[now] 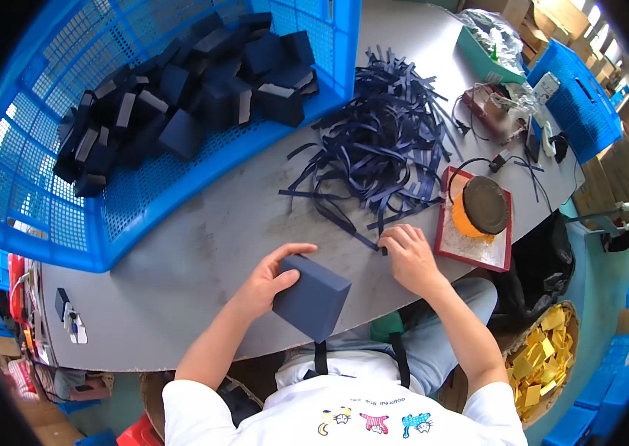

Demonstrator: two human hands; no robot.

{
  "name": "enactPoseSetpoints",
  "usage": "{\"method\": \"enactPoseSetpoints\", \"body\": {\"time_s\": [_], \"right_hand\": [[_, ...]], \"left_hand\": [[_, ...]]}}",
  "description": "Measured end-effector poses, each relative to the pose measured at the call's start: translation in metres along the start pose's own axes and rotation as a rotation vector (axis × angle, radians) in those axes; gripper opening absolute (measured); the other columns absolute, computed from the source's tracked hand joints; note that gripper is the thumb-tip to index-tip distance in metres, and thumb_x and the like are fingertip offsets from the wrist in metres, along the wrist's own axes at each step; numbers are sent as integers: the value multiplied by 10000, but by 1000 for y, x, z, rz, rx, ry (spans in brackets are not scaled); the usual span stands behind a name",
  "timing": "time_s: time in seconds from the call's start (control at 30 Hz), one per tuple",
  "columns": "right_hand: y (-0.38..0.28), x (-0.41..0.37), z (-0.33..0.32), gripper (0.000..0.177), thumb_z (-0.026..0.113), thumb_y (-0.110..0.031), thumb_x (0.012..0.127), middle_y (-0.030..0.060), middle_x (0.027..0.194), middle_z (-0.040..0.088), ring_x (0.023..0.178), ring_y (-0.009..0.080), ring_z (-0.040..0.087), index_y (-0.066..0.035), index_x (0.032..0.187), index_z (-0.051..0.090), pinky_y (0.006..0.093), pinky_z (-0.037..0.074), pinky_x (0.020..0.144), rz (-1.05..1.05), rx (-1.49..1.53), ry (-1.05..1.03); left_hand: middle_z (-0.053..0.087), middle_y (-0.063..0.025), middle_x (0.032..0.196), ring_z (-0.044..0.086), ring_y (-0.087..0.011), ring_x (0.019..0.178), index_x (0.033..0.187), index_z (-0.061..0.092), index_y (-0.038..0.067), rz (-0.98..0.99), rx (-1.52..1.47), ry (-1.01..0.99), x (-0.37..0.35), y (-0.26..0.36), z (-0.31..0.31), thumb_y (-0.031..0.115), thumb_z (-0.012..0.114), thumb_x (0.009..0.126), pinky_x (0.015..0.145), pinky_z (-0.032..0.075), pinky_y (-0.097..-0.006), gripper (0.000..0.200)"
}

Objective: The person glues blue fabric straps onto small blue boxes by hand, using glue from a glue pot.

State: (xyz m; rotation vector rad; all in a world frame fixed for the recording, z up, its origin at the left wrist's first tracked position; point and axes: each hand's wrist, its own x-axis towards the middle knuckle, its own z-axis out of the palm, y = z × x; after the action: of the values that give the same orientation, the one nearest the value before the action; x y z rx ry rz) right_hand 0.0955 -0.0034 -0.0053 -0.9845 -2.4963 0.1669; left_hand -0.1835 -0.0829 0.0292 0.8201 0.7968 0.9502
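Note:
A dark blue box (313,297) is held tilted in my left hand (273,279), thumb on its face and fingers behind it, above the table's near edge. To its right, my right hand (409,256) is closed at the near end of a dark blue ribbon strip (355,234). That strip runs out of a tangled pile of dark blue ribbons (392,137) on the grey table (203,223). Many similar dark boxes (180,134) fill a big blue plastic basket (173,197) at the upper left.
An orange pot with a dark round top (485,207) stands in a red tray (441,249) right of my right hand, with a cable. A blue crate (582,104) is farther right. Yellow pieces (541,364) fill a container below the table, lower right.

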Motion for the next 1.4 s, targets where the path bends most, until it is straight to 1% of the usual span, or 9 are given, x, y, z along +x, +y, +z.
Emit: {"method": "enactPoseSetpoints", "body": {"time_s": [0.33,0.47,0.5,0.57,0.7,0.93,1.13,1.23,1.4], "right_hand": [[-5,-3,-10,137,586,11,704,75,910,573,930,248,530,-48,815,533,316,387,837,49,-11,-14],[-34,-2,-27,73,477,38,849,91,855,593,884,216,563,-31,870,469,327,423,829,363,981,414],[-38,-3,-33,51,453,21,884,90,819,589,859,193,567,-29,887,462,321,433,822,471,1393,441],[-35,-8,-36,106,457,-25,913,80,775,581,828,170,571,-8,1013,484,292,438,815,525,1616,468],[-39,-17,-48,256,478,-75,920,84,799,597,855,204,578,8,1162,484,344,458,829,748,1839,441],[-39,-41,-75,180,489,-161,938,58,640,527,630,182,547,9,912,540,297,480,575,873,2034,389],[-33,-63,-89,222,502,-197,935,26,571,490,488,120,498,-6,831,548,219,370,396,963,1777,373],[-41,-66,-99,200,507,-170,930,21,587,530,492,75,522,-12,816,555,185,348,390,1008,1420,344],[-34,-82,-105,177,526,-145,919,4,623,558,532,38,513,-2,837,589,164,354,438,995,1268,357]], "left_hand": [[611,-76,946,595,-254,850,1240,451,104,562,1169,175,10,8,25,105,736,633,747,471,-348,670],[597,-123,986,582,-291,864,1185,515,101,638,1436,102,13,9,34,64,732,596,735,481,-354,629],[597,-123,986,582,-291,864,1185,515,101,645,1434,82,14,9,37,64,732,596,735,481,-354,629],[583,-126,951,573,-294,850,1167,536,108,388,1436,133,11,6,43,51,722,579,713,479,-352,620],[561,-107,955,560,-283,841,1157,536,100,454,1324,66,14,2,34,51,707,607,691,477,-371,578],[543,-104,991,563,-200,857,1052,580,15,432,745,-160,28,6,43,41,703,615,736,476,-302,455],[457,-139,1225,543,-160,947,1320,416,31,72,347,-527,63,8,82,96,624,713,744,482,-261,645],[280,-139,1401,530,-168,931,1376,340,51,150,439,-738,87,4,108,107,608,736,768,480,-272,696],[305,-146,1384,521,-187,991,1382,328,54,140,486,-838,112,-17,126,88,595,748,777,478,-280,689]]}}
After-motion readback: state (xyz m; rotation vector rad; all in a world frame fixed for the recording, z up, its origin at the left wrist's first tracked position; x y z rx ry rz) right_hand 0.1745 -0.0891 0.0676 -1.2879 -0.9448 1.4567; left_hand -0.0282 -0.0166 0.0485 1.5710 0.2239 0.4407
